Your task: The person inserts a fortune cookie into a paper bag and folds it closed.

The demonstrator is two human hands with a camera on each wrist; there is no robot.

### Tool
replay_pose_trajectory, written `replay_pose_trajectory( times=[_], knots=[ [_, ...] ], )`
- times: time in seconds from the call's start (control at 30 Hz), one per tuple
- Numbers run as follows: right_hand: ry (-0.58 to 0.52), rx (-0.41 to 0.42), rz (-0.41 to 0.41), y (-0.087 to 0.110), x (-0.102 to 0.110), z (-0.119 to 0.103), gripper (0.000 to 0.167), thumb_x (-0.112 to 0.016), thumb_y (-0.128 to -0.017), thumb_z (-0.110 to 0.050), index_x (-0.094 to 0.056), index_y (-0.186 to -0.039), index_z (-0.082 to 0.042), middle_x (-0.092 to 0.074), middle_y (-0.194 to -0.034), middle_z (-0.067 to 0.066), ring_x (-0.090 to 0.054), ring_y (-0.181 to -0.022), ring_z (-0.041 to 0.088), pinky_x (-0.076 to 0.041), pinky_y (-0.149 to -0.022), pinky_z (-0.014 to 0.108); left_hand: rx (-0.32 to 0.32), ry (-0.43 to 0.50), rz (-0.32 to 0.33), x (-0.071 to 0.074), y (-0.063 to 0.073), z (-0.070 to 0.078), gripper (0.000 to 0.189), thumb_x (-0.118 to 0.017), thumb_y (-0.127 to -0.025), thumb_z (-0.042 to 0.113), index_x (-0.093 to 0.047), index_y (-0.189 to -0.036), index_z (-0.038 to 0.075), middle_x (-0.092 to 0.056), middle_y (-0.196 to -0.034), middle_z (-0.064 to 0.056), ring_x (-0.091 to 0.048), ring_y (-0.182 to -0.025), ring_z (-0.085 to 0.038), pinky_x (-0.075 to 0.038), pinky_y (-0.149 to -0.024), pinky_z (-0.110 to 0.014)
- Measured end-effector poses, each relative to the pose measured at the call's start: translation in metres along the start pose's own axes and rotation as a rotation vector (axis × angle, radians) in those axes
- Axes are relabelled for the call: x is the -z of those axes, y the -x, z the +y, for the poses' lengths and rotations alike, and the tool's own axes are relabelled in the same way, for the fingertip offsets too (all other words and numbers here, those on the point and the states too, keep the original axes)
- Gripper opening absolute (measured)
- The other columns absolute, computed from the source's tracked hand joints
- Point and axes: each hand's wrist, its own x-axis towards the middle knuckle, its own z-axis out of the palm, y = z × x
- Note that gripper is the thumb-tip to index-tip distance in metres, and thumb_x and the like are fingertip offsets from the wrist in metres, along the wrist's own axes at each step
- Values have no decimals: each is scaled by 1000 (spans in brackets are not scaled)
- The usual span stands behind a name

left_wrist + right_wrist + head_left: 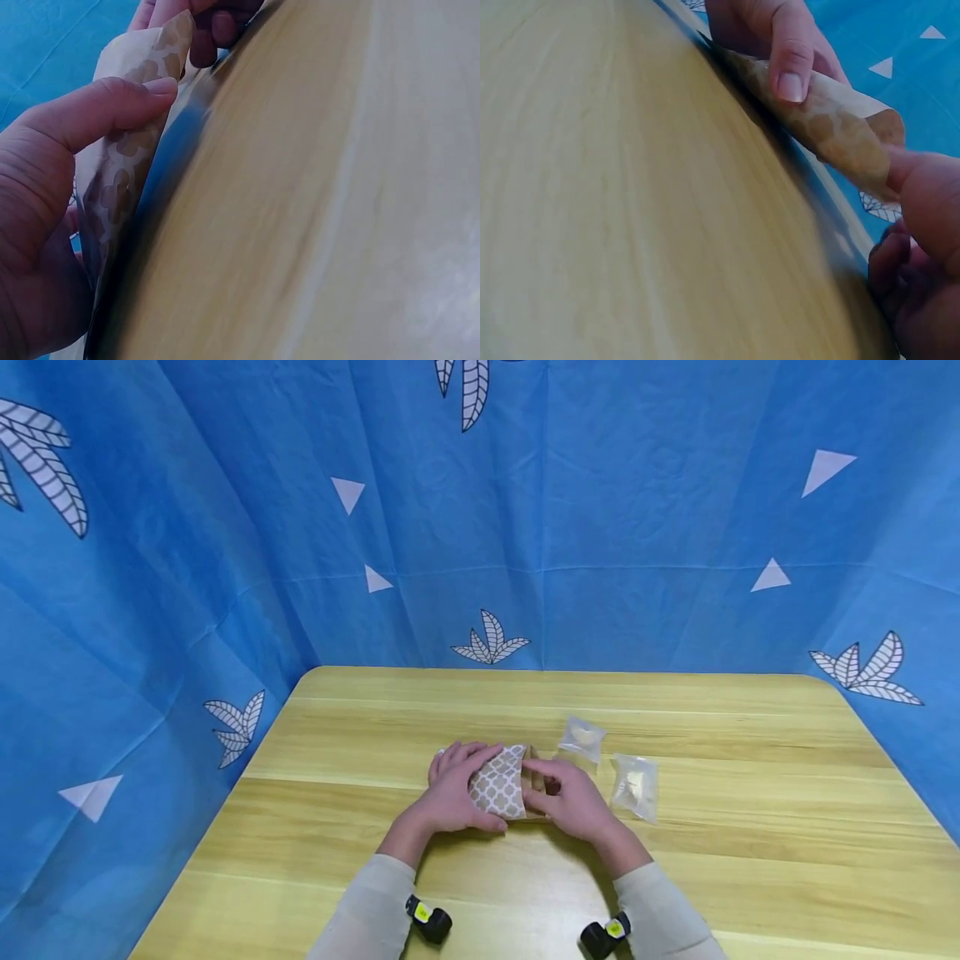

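Note:
A flat paper bag (497,783) with a brown and white lattice pattern is held just above or on the wooden table. My left hand (453,789) grips it from the left, thumb along the near side and fingers over the far side. The bag's mouth faces right and gapes, showing brown inside. At that mouth is my right hand (573,797), its thumb and forefinger apart and reaching into the opening. In the right wrist view the tip of a digit of the right hand (930,217) is hidden inside the bag (840,135); its other fingers curl below.
Two small clear plastic packets lie right of the hands: one packet (582,739) farther back, another packet (635,787) nearer with a pale item inside. The wooden table (750,860) reaches a blue patterned curtain (637,527) behind and at the left.

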Motion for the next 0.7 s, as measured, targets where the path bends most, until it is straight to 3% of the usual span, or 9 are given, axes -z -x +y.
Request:
replay_pose_trajectory(
  times=[0.13,0.37,0.5,0.7],
  knots=[
    [-20,-59,51,0,3,-1,34,-77,-89,-18,-71,-122,-10,-52,-74,-4,-47,-69,15,-43,-60,31,3,13,17,-1,-1,0,112,-94,-56,45,-40,-153,31,-34,-154,-4,-10,-147,-37,3,-114,-56],
    [-53,-146,60,2,7,-4,35,-79,-86,-11,-70,-120,-6,-51,-72,-2,-47,-66,15,-42,-63,32,-4,21,57,-2,-2,2,108,-94,-56,44,-44,-151,29,-38,-151,-3,-15,-145,-37,-1,-114,-57],
    [-53,-157,52,3,9,-5,37,-79,-86,-11,-70,-121,-6,-50,-72,-1,-46,-66,15,-41,-62,31,-1,24,68,-2,-2,2,107,-94,-56,46,-46,-150,28,-40,-149,-4,-19,-143,-36,-2,-114,-58],
    [-45,-97,64,4,19,-14,41,-82,-83,-12,-70,-122,-7,-49,-71,1,-45,-65,15,-41,-59,29,6,11,97,-1,-3,2,107,-94,-55,47,-47,-149,27,-42,-146,-4,-26,-137,-33,-6,-113,-58]
  ],
)
